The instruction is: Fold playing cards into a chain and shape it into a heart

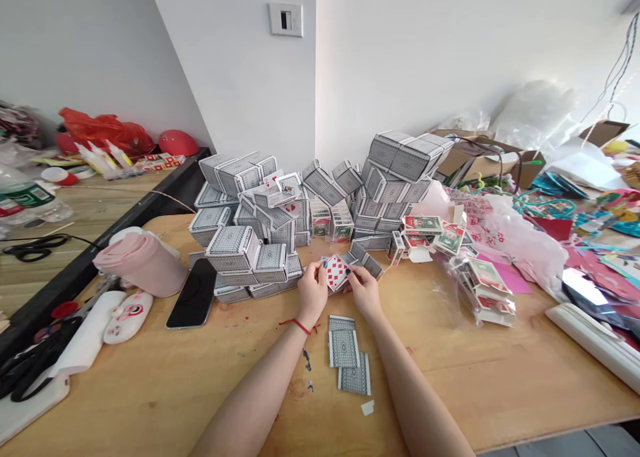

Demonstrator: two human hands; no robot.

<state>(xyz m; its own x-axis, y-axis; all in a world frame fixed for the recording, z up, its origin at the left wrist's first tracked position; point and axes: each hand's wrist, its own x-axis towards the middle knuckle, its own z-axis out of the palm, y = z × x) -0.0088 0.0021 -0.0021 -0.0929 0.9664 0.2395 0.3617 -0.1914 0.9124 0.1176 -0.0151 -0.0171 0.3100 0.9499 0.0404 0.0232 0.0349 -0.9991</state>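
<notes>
Illumination is bright, even and diffuse. The right wall point(450, 57) reads near-white; the left wall point(75, 50) reads greyer. Shadows on the table point(500, 377) are soft, faint and short. Clear plastic wrap point(465, 290) shows small glints. Wide-angle distortion bows straight lines toward the frame edges. The playing card point(337, 272) at centre is sharp, pips legible; corners are slightly soft.

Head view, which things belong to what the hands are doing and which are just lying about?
In use: left hand and right hand, both holding the fanned cards; face-down cards on the table; card boxes piled behind.
Lying about: phone, pink cup, scissors, water bottle, pink bag.
</notes>
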